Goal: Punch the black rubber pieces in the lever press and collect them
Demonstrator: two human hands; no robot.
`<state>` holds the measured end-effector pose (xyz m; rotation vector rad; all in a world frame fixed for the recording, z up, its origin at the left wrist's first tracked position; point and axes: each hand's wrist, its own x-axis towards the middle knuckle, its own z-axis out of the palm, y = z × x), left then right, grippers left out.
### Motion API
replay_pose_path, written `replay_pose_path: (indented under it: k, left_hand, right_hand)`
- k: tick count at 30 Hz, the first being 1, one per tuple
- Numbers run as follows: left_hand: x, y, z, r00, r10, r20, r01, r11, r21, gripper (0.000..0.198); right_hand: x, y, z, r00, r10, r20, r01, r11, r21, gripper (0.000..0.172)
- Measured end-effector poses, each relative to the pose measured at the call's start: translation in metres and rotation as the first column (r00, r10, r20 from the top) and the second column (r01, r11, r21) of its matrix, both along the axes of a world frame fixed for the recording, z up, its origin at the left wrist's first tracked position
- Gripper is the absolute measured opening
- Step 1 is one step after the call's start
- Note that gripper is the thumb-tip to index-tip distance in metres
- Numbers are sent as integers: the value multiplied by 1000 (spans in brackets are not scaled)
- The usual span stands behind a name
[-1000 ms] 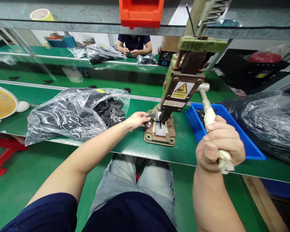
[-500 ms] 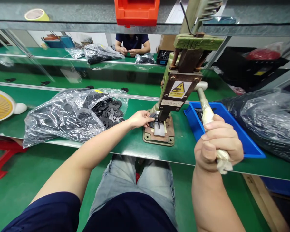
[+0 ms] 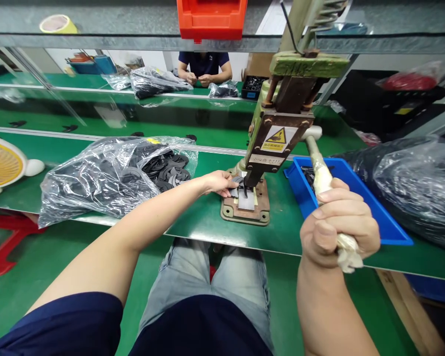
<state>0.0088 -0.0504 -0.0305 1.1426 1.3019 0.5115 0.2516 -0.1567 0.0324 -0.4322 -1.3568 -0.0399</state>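
Observation:
A hand-operated press [image 3: 278, 118] with a yellow warning label stands on the green bench. My right hand [image 3: 337, 222] is closed around its wrapped lever handle [image 3: 322, 178], at the right of the press. At the press base [image 3: 241, 215], my left hand [image 3: 221, 183] pinches a curved, flat dark grey piece [image 3: 236, 190] by its left end. The piece reaches in beside the ram, over a small pale plate [image 3: 246, 200]; its far end is partly hidden by the press.
Left of the press lies a clear plastic bag [image 3: 96, 178] of curved black pieces. A blue bin [image 3: 371, 212] stands behind my right hand, with a large wrapped bundle [image 3: 411, 183] beyond. Across the belt sits another person [image 3: 203, 66]. A red bin [image 3: 211, 20] hangs overhead.
The piece in my left hand is turned differently, with its flat side showing paler. My right hand stays on the lever handle, which has hardly moved. The view has shifted slightly.

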Motion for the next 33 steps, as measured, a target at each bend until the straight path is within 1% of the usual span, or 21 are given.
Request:
replay_pose_path:
  k: [3,5,7,8,10,11,13,15,17,19,20,22,23,24,25,26,28,29,31,33]
  left_hand:
    - [0,-1,1,1000,5,12,-5,998,-64,31]
    - [0,-2,3,1000,10,18,-9,996,-84,29]
    - [1,-4,4,999,25,34,-21,995,-94,24]
    - [1,-5,5,998,33,46,-29,995,-100,21]
    - [3,-9,7,996,60,67,-52,992,-111,19]
    - [4,-10,8,994,75,75,-67,991,-113,20]
    - [7,-13,8,991,103,89,-93,990,-109,24]
    - [9,-15,8,988,118,101,-109,990,-94,26]
    - [10,-16,8,988,112,103,-104,991,-84,27]
    - [9,-16,8,990,92,105,-85,994,-72,26]
    - [8,-16,8,990,80,115,-74,995,-61,25]
    - [3,-21,9,987,59,148,-56,998,-21,22]
    - [0,-26,9,985,52,165,-54,999,6,23]
    - [-4,-32,9,983,47,180,-54,998,32,26]
    - [-8,-40,10,980,41,193,-53,997,58,30]
    - [-13,-50,11,977,33,209,-51,995,82,34]
    - [-20,-73,15,967,4,253,-37,991,129,40]
    - [-23,-85,18,962,-21,273,-20,989,147,42]
    - [-24,-108,24,952,-70,297,18,984,175,47]
    - [-22,-126,30,949,-100,298,45,982,185,50]
  right_hand:
    - [0,1,2,1000,23,-4,-22,1000,21,33]
    - [-1,4,12,999,40,-24,-39,998,50,31]
    - [-1,11,33,998,55,-29,-52,994,98,22]
    - [-1,16,46,998,63,-28,-59,991,123,21]
    - [-1,29,76,995,100,-11,-98,987,128,35]
    - [-1,36,91,992,129,6,-129,986,107,42]
    - [-1,50,115,979,197,53,-198,980,19,47]
    - [-1,60,130,970,226,90,-225,974,-29,44]
    - [-1,63,132,966,225,125,-222,974,-34,47]
    - [3,59,122,966,217,142,-213,976,-45,62]
    - [7,54,112,969,204,139,-197,978,-64,72]
    - [15,40,83,985,144,92,-131,981,-140,86]
    - [19,32,64,992,104,66,-89,975,-202,89]
    - [21,24,44,997,65,37,-52,957,-286,86]
    - [22,16,21,999,42,28,-27,911,-412,78]
    - [20,8,-1,997,60,40,-32,867,-498,65]
    - [11,-6,-43,983,157,92,-64,773,-632,49]
    - [3,-13,-60,970,216,115,-81,726,-683,46]
    - [-15,-24,-85,937,322,139,-109,646,-756,44]
    - [-31,-33,-100,916,377,136,-131,603,-787,38]
